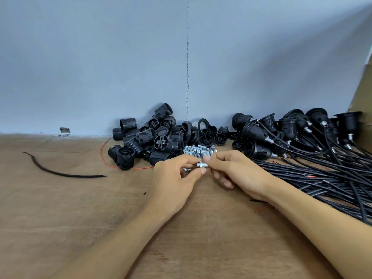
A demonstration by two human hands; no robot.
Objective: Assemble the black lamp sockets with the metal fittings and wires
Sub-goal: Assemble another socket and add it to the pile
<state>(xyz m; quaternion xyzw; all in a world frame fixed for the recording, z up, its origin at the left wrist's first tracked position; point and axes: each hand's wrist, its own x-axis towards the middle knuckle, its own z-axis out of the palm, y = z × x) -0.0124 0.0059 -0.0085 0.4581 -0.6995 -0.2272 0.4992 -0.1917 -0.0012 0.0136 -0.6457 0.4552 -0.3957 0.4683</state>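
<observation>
Metal fitting [202, 164]: small, silver, threaded.
Left hand [174, 178]: we pinch the fitting.
Right hand [239, 172]: pinches its other end.

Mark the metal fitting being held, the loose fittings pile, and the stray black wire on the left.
held metal fitting [202, 164]: head view, its exposed middle.
fittings pile [201, 149]: head view, the pile's centre.
stray black wire [80, 176]: head view, its straighter right stretch.

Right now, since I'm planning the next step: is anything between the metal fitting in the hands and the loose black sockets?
Nothing visible does. The left hand and right hand pinch the metal fitting; the nearest black sockets lie just beyond the left hand, with only a thin red wire flat beside them.
</observation>
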